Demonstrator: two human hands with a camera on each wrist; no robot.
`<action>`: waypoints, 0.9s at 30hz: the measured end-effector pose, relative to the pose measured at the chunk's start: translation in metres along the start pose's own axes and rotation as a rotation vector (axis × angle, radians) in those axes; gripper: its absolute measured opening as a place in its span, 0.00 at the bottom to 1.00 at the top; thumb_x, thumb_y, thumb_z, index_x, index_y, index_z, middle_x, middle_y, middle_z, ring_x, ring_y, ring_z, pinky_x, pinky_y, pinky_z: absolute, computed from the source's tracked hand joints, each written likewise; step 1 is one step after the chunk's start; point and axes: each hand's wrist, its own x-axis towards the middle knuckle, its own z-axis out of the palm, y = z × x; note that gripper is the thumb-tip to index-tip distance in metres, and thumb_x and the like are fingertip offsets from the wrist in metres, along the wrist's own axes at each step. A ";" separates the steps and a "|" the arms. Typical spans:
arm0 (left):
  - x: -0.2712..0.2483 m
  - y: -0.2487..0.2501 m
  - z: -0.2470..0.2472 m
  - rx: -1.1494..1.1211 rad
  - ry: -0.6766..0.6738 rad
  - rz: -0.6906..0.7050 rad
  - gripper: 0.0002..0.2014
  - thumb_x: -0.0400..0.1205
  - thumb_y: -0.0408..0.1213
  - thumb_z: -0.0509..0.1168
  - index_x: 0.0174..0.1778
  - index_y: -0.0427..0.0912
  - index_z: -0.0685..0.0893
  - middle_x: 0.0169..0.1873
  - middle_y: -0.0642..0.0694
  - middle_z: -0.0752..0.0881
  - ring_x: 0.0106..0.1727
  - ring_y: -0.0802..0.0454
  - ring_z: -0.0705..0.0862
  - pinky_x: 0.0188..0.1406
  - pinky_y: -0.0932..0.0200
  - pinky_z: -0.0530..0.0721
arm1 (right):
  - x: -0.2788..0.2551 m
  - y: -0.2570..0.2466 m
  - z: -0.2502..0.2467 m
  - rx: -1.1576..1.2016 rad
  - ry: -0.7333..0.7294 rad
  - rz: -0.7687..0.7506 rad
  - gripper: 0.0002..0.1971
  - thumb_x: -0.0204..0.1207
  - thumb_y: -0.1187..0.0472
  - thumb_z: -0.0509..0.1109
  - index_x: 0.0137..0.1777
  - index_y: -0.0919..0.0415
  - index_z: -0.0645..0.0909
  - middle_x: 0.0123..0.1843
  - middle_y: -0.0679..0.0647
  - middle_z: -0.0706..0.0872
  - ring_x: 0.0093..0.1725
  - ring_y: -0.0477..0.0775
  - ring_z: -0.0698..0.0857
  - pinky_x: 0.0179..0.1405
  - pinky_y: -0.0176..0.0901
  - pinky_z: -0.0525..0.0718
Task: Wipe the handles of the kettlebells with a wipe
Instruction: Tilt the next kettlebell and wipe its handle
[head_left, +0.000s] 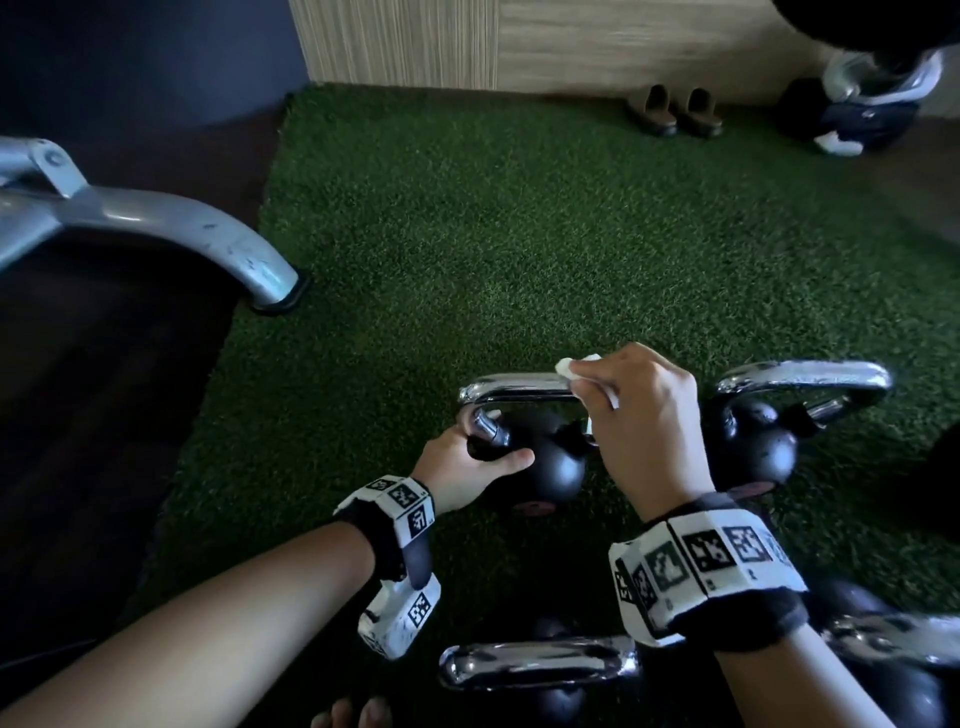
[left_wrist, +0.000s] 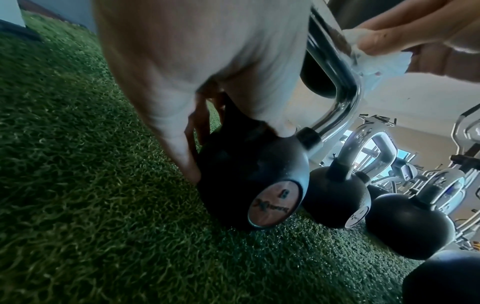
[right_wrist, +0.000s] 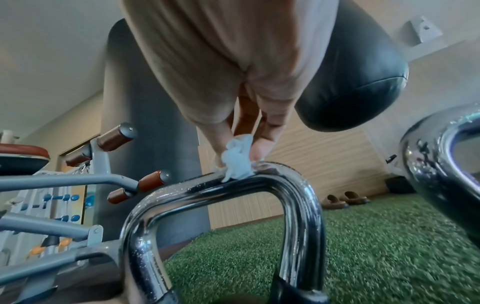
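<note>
Right hand (head_left: 644, 415) pinched the wipe (right_wrist: 237, 162) onto the chrome handle (head_left: 519, 387) beneath its fingertips. Left hand (head_left: 467, 467) gripped the kettlebell (head_left: 550, 467) body — probably heavy, stable on turf (head_left: 467, 234). Chrome looked slick; wipe soft, light.

Small gym, green turf mat (head_left: 519, 234), kettlebells (left_wrist: 337, 197), grey weight bench (right_wrist: 85, 181), hanging punching bag (right_wrist: 358, 86)

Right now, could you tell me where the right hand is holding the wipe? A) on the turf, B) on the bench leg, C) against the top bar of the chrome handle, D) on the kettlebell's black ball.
C: the right hand pinches the white wipe against the top bar of the chrome handle.
</note>
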 end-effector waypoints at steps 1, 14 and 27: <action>0.001 0.000 0.000 -0.003 -0.008 0.002 0.36 0.72 0.66 0.78 0.76 0.63 0.78 0.70 0.57 0.86 0.73 0.54 0.82 0.78 0.59 0.76 | -0.001 -0.001 0.001 -0.009 -0.001 -0.014 0.11 0.74 0.71 0.80 0.53 0.59 0.94 0.44 0.54 0.91 0.42 0.55 0.90 0.48 0.39 0.85; 0.000 -0.003 -0.002 -0.172 -0.041 -0.001 0.40 0.69 0.62 0.82 0.78 0.66 0.76 0.66 0.56 0.85 0.62 0.47 0.88 0.42 0.43 0.95 | -0.006 0.022 -0.027 -0.050 -0.073 0.329 0.13 0.81 0.65 0.73 0.61 0.53 0.93 0.52 0.56 0.95 0.47 0.53 0.88 0.43 0.31 0.71; -0.001 0.003 -0.003 -0.127 -0.070 -0.088 0.39 0.72 0.61 0.80 0.80 0.62 0.74 0.70 0.53 0.80 0.59 0.50 0.86 0.38 0.45 0.95 | -0.017 0.067 -0.003 0.249 -0.140 0.754 0.05 0.73 0.57 0.83 0.48 0.50 0.94 0.39 0.45 0.94 0.41 0.46 0.91 0.44 0.42 0.89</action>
